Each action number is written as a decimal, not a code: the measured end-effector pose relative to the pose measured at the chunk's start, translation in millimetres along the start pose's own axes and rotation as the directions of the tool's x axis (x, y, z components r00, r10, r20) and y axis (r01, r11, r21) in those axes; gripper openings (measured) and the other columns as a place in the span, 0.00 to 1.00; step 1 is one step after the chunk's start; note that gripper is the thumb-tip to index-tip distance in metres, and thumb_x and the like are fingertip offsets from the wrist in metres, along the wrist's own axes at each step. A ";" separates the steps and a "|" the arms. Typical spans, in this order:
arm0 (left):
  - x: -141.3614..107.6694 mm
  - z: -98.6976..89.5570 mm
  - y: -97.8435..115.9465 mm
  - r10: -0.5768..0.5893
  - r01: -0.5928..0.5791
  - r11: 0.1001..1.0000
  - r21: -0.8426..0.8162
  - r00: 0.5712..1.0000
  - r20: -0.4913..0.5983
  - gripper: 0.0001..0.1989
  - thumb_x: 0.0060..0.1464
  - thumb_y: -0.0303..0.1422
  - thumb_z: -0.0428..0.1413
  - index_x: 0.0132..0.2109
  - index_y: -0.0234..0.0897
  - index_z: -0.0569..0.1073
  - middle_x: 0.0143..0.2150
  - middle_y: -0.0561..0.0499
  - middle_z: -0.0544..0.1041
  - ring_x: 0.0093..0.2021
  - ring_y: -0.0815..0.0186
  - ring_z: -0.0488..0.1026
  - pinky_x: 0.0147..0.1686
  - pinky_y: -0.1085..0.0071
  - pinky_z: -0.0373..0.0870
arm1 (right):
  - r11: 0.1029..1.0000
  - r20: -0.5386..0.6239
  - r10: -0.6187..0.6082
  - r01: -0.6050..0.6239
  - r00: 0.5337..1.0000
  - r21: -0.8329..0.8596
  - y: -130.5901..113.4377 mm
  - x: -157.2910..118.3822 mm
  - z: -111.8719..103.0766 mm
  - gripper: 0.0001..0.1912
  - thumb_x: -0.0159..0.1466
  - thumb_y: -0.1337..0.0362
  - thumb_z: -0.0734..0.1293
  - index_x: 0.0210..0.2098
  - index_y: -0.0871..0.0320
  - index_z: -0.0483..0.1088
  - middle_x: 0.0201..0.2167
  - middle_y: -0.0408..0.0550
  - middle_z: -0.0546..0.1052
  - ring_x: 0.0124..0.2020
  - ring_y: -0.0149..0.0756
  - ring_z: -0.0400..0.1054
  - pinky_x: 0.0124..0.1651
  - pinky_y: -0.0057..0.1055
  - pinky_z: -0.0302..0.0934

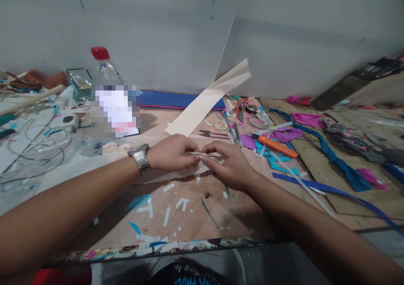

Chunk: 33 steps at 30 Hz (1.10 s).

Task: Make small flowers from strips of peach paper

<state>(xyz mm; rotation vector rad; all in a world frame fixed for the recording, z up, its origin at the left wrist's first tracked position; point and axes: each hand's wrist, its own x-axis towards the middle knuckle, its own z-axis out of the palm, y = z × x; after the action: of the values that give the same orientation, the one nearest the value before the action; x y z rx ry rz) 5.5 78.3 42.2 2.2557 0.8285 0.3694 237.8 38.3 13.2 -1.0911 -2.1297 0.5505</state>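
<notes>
My left hand (pixel 172 153), with a metal watch on its wrist, pinches a thin pale strip (pixel 196 153) between thumb and fingers. Close beside it, my right hand (pixel 232 165) grips the same strip, fingertips nearly meeting the left ones. The strip's material is unclear, and the fingers hide much of it. Beneath the hands and left forearm lies a pale, flat sheet (pixel 94 167). A wide cream strip (pixel 211 95) slants up behind the hands towards the wall. Thread snips (pixel 214 134) rest just beyond my right hand.
A phone (pixel 118 110) stands propped by a red-capped bottle (pixel 109 68). To the right are an orange utility knife (pixel 276 146), tape rolls, scraps and a blue strap (pixel 341 194). White cables (pixel 41 139) lie left. Small white cuttings (pixel 166 216) litter the table's front.
</notes>
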 end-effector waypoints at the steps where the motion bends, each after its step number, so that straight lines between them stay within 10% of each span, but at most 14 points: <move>1: 0.3 -0.4 -0.7 -0.003 0.004 1.000 -0.021 1.000 0.016 0.18 0.63 0.43 0.55 0.32 0.35 0.78 0.24 0.55 0.71 0.26 0.68 0.64 0.27 0.71 0.53 | 1.000 -0.008 -0.005 0.005 1.000 -0.001 0.0 0.2 0.3 0.06 0.69 0.60 0.71 0.41 0.55 0.79 0.37 0.49 0.84 0.38 0.41 0.77 0.43 0.37 0.67; 33: 0.8 -0.7 3.1 -0.065 0.060 0.989 0.135 0.997 0.029 0.10 0.55 0.24 0.47 0.37 0.36 0.73 0.34 0.51 0.77 0.34 0.63 0.70 0.35 0.67 0.61 | 0.992 -0.095 -0.104 0.096 0.990 -0.082 6.0 -1.4 2.0 0.09 0.66 0.71 0.69 0.40 0.53 0.80 0.36 0.46 0.84 0.37 0.39 0.79 0.44 0.35 0.70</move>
<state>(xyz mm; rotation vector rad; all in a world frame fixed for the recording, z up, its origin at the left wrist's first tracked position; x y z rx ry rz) 7.2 77.5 44.9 2.3458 0.9288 0.2528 240.1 40.5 7.5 -1.0253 -2.1212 0.3623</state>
